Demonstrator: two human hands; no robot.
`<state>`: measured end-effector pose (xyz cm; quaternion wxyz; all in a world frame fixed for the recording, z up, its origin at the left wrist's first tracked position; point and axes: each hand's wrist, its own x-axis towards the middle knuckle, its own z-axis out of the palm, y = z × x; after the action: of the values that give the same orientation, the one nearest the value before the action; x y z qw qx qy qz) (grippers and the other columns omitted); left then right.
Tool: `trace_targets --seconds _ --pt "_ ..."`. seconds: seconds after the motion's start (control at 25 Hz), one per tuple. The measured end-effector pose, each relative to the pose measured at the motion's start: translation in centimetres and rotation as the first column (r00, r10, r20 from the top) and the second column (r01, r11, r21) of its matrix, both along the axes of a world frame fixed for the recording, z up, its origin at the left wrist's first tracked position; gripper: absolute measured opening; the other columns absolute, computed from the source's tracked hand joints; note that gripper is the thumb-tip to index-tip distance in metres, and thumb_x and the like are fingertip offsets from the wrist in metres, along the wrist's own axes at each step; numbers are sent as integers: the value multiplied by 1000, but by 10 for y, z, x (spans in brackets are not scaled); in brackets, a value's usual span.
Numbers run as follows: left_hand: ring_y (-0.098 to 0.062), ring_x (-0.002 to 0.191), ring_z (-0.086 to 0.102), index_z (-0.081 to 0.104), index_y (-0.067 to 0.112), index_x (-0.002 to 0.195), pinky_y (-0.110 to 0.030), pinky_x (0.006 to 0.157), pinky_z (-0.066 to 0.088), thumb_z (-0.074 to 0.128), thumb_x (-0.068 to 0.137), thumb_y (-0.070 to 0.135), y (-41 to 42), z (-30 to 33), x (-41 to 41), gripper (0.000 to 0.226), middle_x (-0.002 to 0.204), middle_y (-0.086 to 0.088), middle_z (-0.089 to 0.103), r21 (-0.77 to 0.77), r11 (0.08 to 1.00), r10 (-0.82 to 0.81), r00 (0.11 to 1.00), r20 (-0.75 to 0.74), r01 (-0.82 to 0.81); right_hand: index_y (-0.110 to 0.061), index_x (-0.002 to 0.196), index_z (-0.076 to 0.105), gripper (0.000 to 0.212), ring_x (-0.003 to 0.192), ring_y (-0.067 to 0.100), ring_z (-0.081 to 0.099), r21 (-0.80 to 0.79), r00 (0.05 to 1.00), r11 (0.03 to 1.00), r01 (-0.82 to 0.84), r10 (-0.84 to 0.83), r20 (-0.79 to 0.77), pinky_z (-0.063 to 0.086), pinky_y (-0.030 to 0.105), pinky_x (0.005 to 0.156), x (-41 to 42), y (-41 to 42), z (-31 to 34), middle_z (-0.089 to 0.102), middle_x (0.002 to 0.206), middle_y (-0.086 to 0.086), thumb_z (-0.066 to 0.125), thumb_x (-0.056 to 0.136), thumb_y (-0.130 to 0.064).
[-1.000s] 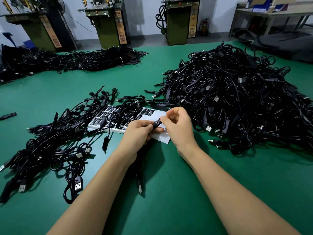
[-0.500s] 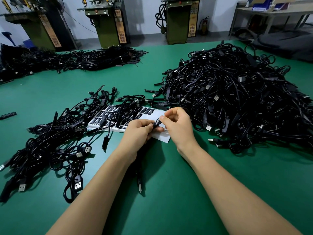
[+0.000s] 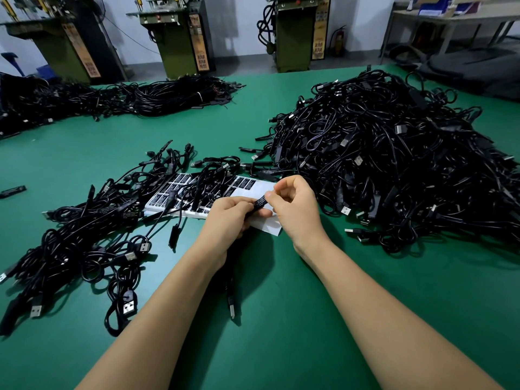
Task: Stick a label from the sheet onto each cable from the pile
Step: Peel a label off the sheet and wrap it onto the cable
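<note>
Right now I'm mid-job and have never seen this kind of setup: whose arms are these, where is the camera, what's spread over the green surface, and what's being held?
There is no machine at work here: these are a person's two bare arms, filmed by one wide-angle camera worn on their head, looking forward and down. The left hand grips a small black block on a cable, whose cord hangs down to a USB plug near the wrist. The right hand pinches the block's other end, where white label print shows. Under the hands lies the label sheet, with rows of black labels, partly covered by cables. On the green table, a big cable pile sits to the right, a looser spread of cables to the left. Green machines stand behind.
</note>
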<state>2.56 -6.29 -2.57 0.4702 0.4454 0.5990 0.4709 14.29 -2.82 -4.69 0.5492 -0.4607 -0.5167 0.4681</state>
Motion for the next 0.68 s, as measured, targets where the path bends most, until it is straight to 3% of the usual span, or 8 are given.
trace_targets --seconds 0.08,0.2,0.36,0.68 --pt "-3 39 31 67 15 81 -12 36 25 46 94 6 1 -1 0 26 52 10 63 -4 1000 4 1000 2 -4 -20 81 50 22 59 -2 53 1 1000 1000 4 -4 -4 42 10 58 -1 0 1 56 78 -1 61 87 -2" --pt "-4 40 29 67 12 89 -13 36 24 45 95 6 2 -2 -1 24 59 8 68 -14 1000 -9 1000 13 10 -18 81 51 21 62 2 51 -12 999 1000 18 -18 -42 40 7 53 -1 -1 2 55 80 2 61 87 0" --pt "-4 41 29 67 11 90 -12 36 23 45 96 6 3 -2 -1 23 63 7 70 -14 1000 -18 1000 13 18 -18 81 52 20 72 13 52 -26 999 999 32 -32 -27 43 16 64 -1 0 3 56 81 2 62 86 -2" --pt "-2 39 30 67 12 87 -13 37 21 44 97 5 1 -2 0 27 62 7 71 -8 1000 -11 1000 15 11 -16 80 54 19 70 13 53 -40 996 998 37 -41 -78 44 15 61 -2 -1 4 58 80 3 64 85 -2"
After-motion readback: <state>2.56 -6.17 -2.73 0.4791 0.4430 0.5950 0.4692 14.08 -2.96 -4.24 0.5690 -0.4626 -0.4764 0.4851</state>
